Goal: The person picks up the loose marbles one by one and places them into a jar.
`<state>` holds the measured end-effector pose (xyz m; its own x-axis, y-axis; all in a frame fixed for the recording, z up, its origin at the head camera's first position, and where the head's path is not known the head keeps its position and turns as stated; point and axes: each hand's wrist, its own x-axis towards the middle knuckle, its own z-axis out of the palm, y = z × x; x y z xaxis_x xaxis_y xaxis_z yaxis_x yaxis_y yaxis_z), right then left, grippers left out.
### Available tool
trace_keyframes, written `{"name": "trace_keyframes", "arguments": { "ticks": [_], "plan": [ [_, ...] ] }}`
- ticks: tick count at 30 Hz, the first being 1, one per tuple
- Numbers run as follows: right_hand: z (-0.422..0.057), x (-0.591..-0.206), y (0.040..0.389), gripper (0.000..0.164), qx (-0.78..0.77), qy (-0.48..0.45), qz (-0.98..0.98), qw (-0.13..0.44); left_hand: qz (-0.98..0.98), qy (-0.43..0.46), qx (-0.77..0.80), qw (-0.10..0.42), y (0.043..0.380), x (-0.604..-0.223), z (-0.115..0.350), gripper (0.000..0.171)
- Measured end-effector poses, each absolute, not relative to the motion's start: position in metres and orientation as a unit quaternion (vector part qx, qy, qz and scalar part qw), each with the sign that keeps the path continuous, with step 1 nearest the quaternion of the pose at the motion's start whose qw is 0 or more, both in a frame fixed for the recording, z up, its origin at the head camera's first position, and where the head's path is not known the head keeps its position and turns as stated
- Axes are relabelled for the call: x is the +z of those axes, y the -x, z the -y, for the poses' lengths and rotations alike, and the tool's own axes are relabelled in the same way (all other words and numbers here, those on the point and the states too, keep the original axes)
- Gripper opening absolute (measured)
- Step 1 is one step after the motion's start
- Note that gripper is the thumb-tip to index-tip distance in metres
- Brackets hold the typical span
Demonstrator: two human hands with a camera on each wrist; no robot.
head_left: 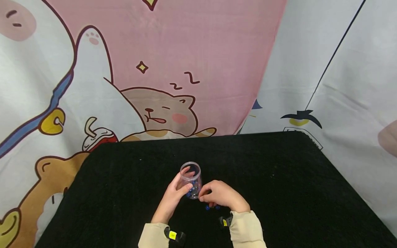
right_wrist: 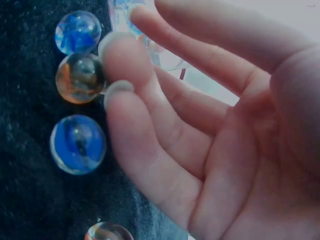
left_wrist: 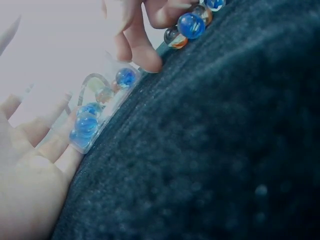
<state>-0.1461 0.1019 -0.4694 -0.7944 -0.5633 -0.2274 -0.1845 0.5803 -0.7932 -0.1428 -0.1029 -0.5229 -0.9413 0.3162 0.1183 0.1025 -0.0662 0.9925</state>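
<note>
A clear plastic jar (head_left: 199,182) stands on the black cloth, with several marbles (left_wrist: 86,124) inside, mostly blue. My left hand (head_left: 172,195) grips it from the left, thumb on the near side. Close against the jar's right side is my right hand (head_left: 224,195), fingers bent loosely. No marble shows between thumb and index finger. Beside its lower fingertips lie loose glass marbles: a clear one with blue swirls (right_wrist: 78,32), an orange-and-dark one (right_wrist: 80,78) and a blue one (right_wrist: 78,144). Another marble (right_wrist: 109,232) is cut off at the right wrist view's bottom edge.
The black cloth (head_left: 124,199) covers the table, extending well to both sides of the hands. Behind it hangs a curtain (head_left: 229,62) printed with cartoon animals. Dark wrist straps (head_left: 178,237) sit at both cuffs.
</note>
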Motion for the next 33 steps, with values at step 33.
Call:
{"name": "trace_keyframes", "arguments": {
  "ticks": [33],
  "plan": [
    [-0.0987, -0.4793, 0.1468, 0.013, -0.344, 0.201, -0.898, 0.188, -0.680, -0.159, 0.713, 0.065, 0.1428, -0.5238, 0.1009, 0.052]
  ]
}}
